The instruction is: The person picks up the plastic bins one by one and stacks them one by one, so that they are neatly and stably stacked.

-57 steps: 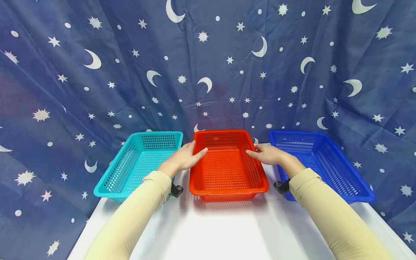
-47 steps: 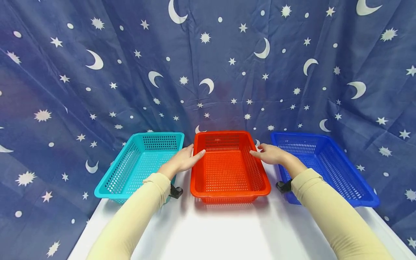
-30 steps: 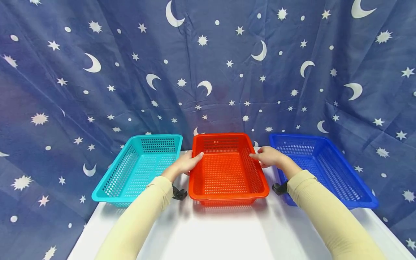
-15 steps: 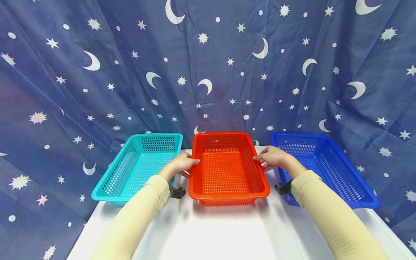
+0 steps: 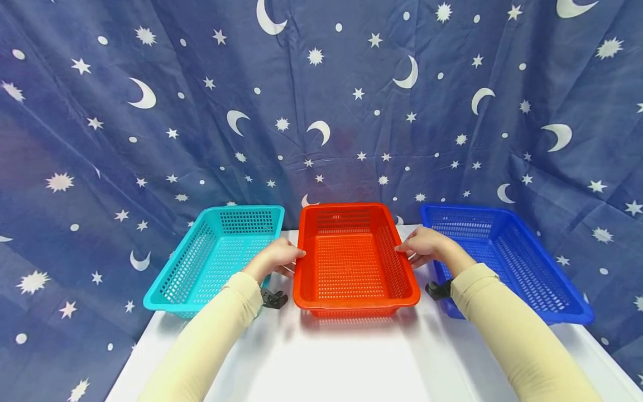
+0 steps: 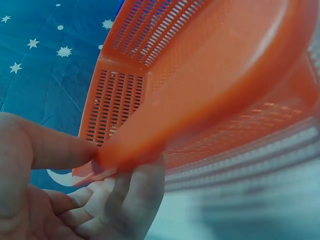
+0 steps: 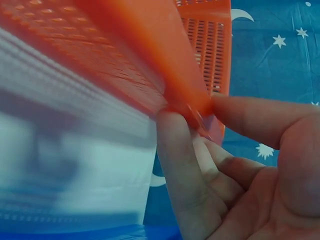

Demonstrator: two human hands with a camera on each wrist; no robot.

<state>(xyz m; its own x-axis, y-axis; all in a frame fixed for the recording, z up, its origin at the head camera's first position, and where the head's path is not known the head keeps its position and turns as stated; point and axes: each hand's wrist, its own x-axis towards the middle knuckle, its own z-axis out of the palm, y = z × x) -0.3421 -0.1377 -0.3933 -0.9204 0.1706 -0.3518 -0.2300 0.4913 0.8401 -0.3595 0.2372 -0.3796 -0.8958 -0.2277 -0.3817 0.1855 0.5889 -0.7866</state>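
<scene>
Red basket (image 5: 349, 268) between left hand (image 5: 278, 255) and right hand (image 5: 426, 243), each nearly closed, pinching side rims (image 5: 301, 230) between thumbs (image 6: 60, 147) and curled fingers (image 6: 145, 190). Apparent step: two-sided grip. Next move likely needs level, even force. Wrist views show fingers beneath rims, mostly hidden from above; head view alone catches teal basket (image 5: 213, 307), left of left hand.

No text, label, brand or number can be read. The printed signs are wordless: white crescents (image 5: 324, 132), stars (image 5: 315, 56) and dots (image 5: 339, 27) on the blue curtain (image 5: 346, 78) across the head frame's upper part.
</scene>
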